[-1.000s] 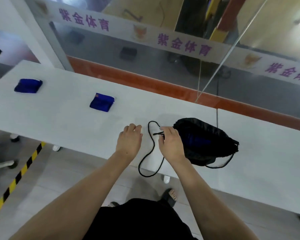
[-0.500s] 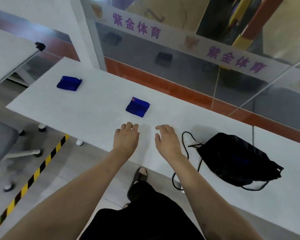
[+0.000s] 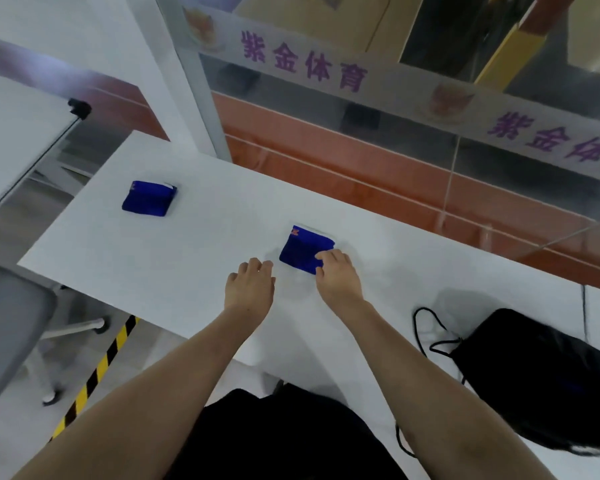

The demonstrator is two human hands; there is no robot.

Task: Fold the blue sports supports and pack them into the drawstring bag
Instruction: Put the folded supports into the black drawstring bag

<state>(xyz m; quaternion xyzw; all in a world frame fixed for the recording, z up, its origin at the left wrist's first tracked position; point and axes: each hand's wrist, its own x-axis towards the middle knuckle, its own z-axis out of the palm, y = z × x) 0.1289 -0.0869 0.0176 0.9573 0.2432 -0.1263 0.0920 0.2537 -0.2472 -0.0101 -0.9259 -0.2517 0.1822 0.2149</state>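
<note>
Right hand (image 3: 338, 277) reached square blue fabric support (image 3: 303, 249)

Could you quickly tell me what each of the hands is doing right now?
Left hand: open, holding nothing, beside the near blue support.
Right hand: fingers on that support's near corner; grip cannot be told.

Everything sits on the long white table (image 3: 187, 258), placed here from the folded blue fabric support (image 3: 302, 249) at mid-table.

Right hand (image 3: 336, 277) is on that support's near right corner; left hand (image 3: 250, 289) lies just left of it, on the tabletop, apart from it. A second folded blue support (image 3: 148, 202) sits well to the left and farther back. The black drawstring bag (image 3: 541, 375) lies well right and nearer, its cord (image 3: 426, 332) looping on the support's side.
</note>
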